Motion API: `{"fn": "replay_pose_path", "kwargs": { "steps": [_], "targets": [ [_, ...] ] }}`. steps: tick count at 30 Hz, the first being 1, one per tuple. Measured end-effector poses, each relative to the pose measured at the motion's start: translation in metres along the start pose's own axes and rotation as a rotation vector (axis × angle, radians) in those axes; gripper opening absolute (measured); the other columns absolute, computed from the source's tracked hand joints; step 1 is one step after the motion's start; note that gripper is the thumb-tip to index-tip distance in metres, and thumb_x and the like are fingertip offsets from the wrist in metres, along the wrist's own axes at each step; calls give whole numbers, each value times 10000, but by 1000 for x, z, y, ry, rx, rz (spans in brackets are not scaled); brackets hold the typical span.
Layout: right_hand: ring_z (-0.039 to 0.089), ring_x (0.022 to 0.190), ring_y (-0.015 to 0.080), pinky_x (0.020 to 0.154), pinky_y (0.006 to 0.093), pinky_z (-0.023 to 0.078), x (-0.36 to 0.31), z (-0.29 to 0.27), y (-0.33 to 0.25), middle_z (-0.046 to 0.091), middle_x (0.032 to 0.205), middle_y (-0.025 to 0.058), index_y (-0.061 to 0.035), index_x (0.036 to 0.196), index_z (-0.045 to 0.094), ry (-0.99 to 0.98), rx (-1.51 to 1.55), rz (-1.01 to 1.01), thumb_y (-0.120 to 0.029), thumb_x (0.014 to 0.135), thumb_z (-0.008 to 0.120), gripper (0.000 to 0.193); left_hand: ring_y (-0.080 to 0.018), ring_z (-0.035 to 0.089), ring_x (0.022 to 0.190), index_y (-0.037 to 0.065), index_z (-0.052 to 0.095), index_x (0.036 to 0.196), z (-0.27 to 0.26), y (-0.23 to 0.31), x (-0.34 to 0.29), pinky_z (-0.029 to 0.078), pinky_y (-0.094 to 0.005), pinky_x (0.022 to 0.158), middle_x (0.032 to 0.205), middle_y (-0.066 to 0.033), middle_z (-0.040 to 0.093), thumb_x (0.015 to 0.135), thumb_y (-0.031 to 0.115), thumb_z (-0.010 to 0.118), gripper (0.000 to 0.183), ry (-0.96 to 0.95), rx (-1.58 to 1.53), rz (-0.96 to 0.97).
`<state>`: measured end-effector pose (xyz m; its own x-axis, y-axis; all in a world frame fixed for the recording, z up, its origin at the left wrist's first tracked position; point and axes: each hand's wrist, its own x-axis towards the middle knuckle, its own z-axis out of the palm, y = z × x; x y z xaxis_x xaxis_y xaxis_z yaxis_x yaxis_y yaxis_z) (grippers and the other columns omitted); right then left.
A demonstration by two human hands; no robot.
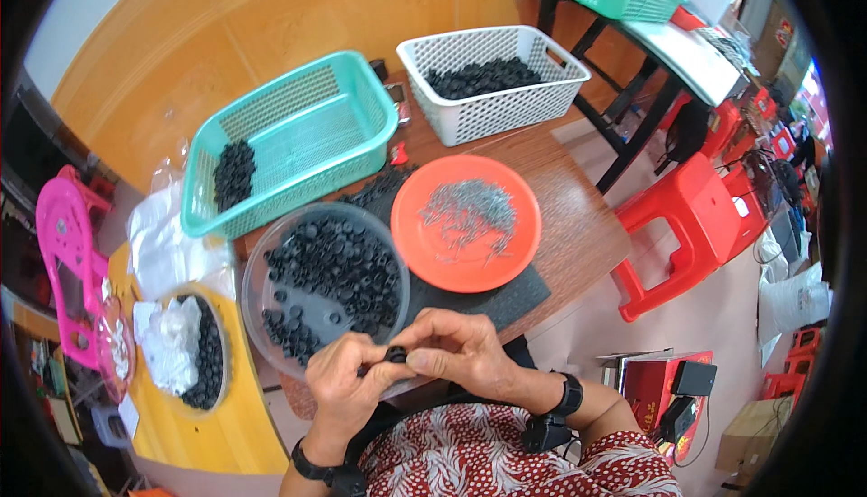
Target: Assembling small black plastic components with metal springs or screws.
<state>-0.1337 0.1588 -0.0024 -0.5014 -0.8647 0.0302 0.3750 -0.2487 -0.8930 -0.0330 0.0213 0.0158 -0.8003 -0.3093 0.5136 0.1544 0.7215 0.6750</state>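
Close to my body, a small black round cap [396, 353] is pinched between my two hands. My left hand [345, 378] grips it with thumb and forefinger, its other fingers curled in. From the other side, the thumb and forefinger of my right hand [462, 352] close on the same cap; the fingertips hide part of it. Just beyond my hands, a clear round tub [255, 334] holds many similar black caps. To its right, an orange plate [415, 264] carries a loose heap of thin silvery metal pins [474, 210].
A teal basket [298, 192] and a white basket [506, 113], both with black pieces, stand along the far side of the brown table [582, 217]. On the left, a yellow table [172, 438] bears another tub of black parts. A red stool [691, 221] stands right.
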Motion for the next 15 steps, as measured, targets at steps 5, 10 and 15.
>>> {"fn": "replay_pose_path", "kwargs": {
  "steps": [5,10,15],
  "targets": [
    [559,828,75,695,223,481,1,-6,5,575,927,37,8,1042,548,-66,182,103,-88,851,608,222,-206,483,464,40,523,667,3,1,1,374,-302,428,533,-53,459,616,183,792,309,17,103,121],
    [583,759,98,671,238,489,1,-3,-1,616,874,64,19,964,588,109,116,218,-35,806,622,170,-245,551,573,40,567,747,2,-4,0,440,-332,517,661,-73,544,628,251,752,305,-72,129,131],
    [587,575,140,499,219,477,-10,-4,-17,621,752,134,43,906,579,363,-118,56,-32,738,584,184,-252,550,665,40,537,824,-1,-3,-10,429,-342,588,713,-80,524,707,203,700,259,14,-13,63]
  ]
}}
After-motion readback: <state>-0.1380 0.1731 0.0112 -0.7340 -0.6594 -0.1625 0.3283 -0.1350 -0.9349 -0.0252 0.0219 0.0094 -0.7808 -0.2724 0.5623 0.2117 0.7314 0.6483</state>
